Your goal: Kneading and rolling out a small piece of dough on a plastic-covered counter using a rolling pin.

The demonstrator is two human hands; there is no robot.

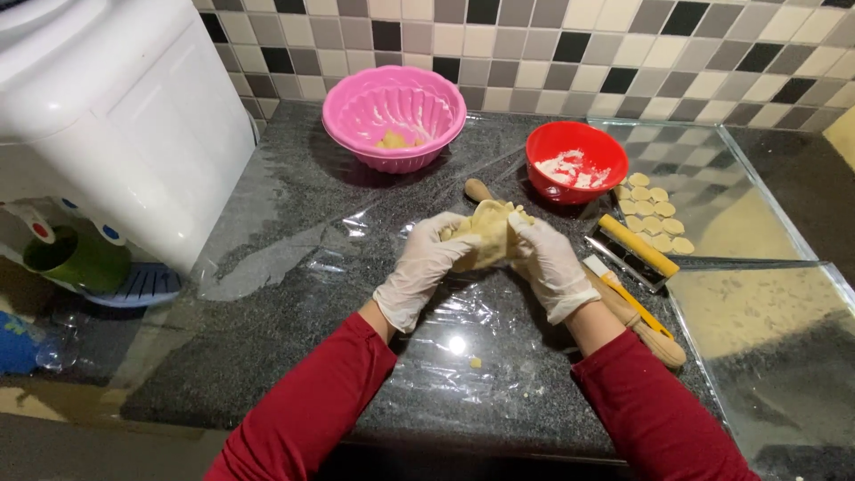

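Gripping from both sides, the left hand [426,267] and the right hand [549,265], each in a thin white disposable glove, close their fingers around one pale yellow lump of soft dough [487,233], holding it just above the worktop [294,356] of dark speckled stone, so that it is squeezed between the palms rather than resting on anything. A sheet of clear plastic film [463,343] is spread under the hands, seemingly to keep dough off the stone. Just beside the right wrist one wooden rolling pin [655,338] lies at a slant, within easy reach, and touching it lies one yellow-handled flat scraper [623,294]; near that sits a yellow-topped metal cutter [634,251]. Beyond it, about eleven small round dough discs [653,214] are laid out in loose rows on a glass sheet (the count is approximate, as some overlap). Further back stand two bowls: one red plastic bowl [577,162] with white flour in it, and one pink fluted plastic bowl [394,129] with scraps of dough. A white appliance [116,116] stands at the left.
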